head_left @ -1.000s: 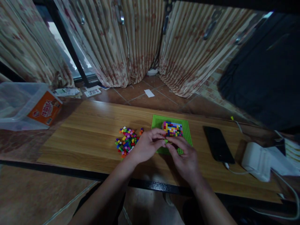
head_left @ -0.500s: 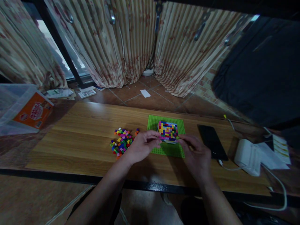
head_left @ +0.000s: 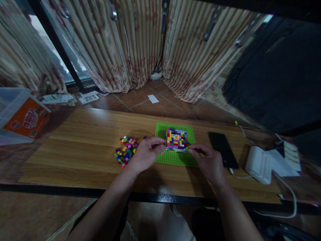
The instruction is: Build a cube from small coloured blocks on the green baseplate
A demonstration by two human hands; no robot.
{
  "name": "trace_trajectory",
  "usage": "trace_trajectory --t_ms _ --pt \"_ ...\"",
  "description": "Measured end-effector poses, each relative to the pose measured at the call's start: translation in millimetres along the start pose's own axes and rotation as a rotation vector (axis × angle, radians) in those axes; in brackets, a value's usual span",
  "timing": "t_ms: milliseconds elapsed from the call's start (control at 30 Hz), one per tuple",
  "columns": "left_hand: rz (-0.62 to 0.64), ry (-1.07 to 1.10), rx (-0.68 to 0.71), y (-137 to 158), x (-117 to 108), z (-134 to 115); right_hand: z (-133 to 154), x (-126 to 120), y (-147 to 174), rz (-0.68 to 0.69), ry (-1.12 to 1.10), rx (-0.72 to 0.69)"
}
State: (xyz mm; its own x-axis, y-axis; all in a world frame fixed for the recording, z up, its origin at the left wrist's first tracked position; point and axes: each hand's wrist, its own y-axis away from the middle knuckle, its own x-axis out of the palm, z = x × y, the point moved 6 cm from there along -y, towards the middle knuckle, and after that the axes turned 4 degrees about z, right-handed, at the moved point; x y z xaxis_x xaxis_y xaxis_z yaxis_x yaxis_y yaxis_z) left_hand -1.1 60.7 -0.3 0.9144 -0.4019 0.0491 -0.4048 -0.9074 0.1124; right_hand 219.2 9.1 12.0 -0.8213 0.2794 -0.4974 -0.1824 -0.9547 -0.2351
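Note:
A block built of many-coloured toy bricks (head_left: 177, 138) stands on a green studded baseplate (head_left: 175, 159). At its left side is my left hand (head_left: 146, 154), thumb and fingers drawn together in a pinch near the block's edge; whatever may be between them is too small to see. My right hand (head_left: 209, 162) is at the block's front right corner, its thumb and forefinger closed on a small yellow-green brick (head_left: 187, 148). Left of my left hand lies a loose heap of small coloured bricks (head_left: 126, 150), partly hidden by that hand.
A black tablet or phone (head_left: 223, 149) with a white cable lies right of the baseplate. Beyond it are a white device (head_left: 260, 164) and papers (head_left: 283, 164). A clear plastic bin with an orange label (head_left: 27, 117) stands left of the wooden table (head_left: 75, 147). Curtains hang behind.
The whole view has shifted slightly, so things appear a little further left. My left fingers have drawn back a little from the block's front; my right hand keeps its pinch at the corner.

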Motion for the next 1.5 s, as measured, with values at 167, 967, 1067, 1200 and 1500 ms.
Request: trace_trajectory --t_ms 167,967,1067,1200,1500 --pt "-0.004 -0.030 -0.004 1 -1 -1 -6 2 -1 -0.008 -0.022 0.039" --pt "0.016 -0.098 0.023 -1 2 4 -29 20 1 -0.039 -0.552 0.481" --pt "0.017 -0.088 0.026 -1 2 5 -30 23 1 -0.038 -0.595 0.501" --pt "-0.009 -0.052 0.031 -2 -3 4 -28 19 0 -0.024 -0.579 0.500" --pt "-0.251 -0.195 0.113 2 -55 -10 -17 -6 -3 -0.342 -0.505 0.327"
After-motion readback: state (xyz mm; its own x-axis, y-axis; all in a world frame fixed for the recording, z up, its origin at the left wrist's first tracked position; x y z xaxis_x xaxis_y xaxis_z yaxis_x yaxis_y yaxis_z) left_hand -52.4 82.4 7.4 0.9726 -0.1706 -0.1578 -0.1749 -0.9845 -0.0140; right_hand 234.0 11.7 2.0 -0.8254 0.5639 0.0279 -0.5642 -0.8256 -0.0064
